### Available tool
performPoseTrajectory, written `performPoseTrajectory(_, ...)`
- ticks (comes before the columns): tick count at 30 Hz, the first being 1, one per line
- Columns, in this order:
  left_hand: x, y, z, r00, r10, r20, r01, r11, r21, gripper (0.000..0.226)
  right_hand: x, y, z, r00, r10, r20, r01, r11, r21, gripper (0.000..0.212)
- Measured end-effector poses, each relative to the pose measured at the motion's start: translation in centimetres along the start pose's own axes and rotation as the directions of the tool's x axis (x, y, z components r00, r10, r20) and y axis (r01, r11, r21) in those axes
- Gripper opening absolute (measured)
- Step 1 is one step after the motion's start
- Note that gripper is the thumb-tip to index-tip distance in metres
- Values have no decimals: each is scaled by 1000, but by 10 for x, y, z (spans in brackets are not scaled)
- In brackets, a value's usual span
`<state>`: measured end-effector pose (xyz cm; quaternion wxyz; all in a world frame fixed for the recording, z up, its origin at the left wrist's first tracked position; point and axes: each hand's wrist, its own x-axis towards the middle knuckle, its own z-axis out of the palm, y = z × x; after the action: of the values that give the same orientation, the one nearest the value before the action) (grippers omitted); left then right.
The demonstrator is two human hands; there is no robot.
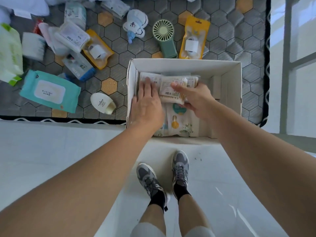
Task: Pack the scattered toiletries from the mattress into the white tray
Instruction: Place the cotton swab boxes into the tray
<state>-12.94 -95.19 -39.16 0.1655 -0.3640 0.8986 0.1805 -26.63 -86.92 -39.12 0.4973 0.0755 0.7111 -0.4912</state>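
A person stands on a glossy white floor [51, 151] at the edge of a grey quilted mattress with hexagon stitching and a few yellow patches [230, 36]. A white cardboard tray with tall walls [188, 63] sits on the near edge of the mattress, and both hands reach into it.

The right hand [196, 98] holds a clear plastic pack of wooden-stick cotton swabs [171, 93] over the left part of the tray. Its grip is clamped on the pack, thumb on top and fingers curled beneath. The left hand [147, 103] lies just beside it, its grip apart, with straight fingers pressing flat on a pale printed flat packet [150, 76] at the tray's far left corner. Below the hands, at the near end of the tray, lies a white pouch printed with leaves and coloured badges [177, 124]. The right part of the tray shows bare cardboard.

More toiletries lie loose on the mattress. A teal wet-wipe pack with a white label [49, 91] and a white egg-shaped bottle with a gold cap [102, 103] lie left of the tray. Just beyond the tray's far wall are a green handheld fan [165, 38] and a yellow hanging pouch with a clear window [194, 38]. A white plush toy with blue trim [136, 24] lies farther off. At the far left, a second yellow pouch [98, 48] sits among a blurred heap of overlapping packets. A pair of grey trainers [148, 180] shows below on the floor.
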Motion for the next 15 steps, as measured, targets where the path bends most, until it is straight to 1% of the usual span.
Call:
performPoseTrajectory(2, -1, -1, 3, 998, 43, 44, -46, 997, 58, 86, 5, 1, 2, 1000, -17, -2, 17, 1000, -14, 46)
performPoseTrajectory(5, -2, 3, 8, 992, 121, 23, -123, 985, 125, 89, 10, -1, 5, 998, -58, -38, 54, 995, -88, 52)
performPoseTrajectory(7, -2, 3, 12, 986, 169, -4, -165, 968, 188, 85, 12, -3, 4, 998, -60, -17, 59, 995, -80, 57)
performPoseTrajectory(9, 0, 2, 15, 981, 189, -35, -176, 956, 235, 81, 12, -6, 1, 999, -31, 21, 30, 999, 13, 46)
performPoseTrajectory(11, 5, 2, 17, 970, 232, -72, -211, 952, 222, 78, 11, -9, -4, 1000, -1, 31, -2, 995, 104, 32)
performPoseTrajectory(12, 9, 3, 19, 961, 265, -80, -244, 947, 208, 76, 12, -9, -7, 1000, 3, 20, -5, 992, 123, 29)
performPoseTrajectory(14, 18, 5, 19, 951, 300, -73, -283, 942, 182, 73, 13, -8, -10, 999, -1, -33, 4, 995, 100, 27)
performPoseTrajectory(15, 22, 6, 18, 954, 294, -65, -278, 943, 184, 71, 13, -9, -12, 998, 1, -70, 4, 997, 71, 24)
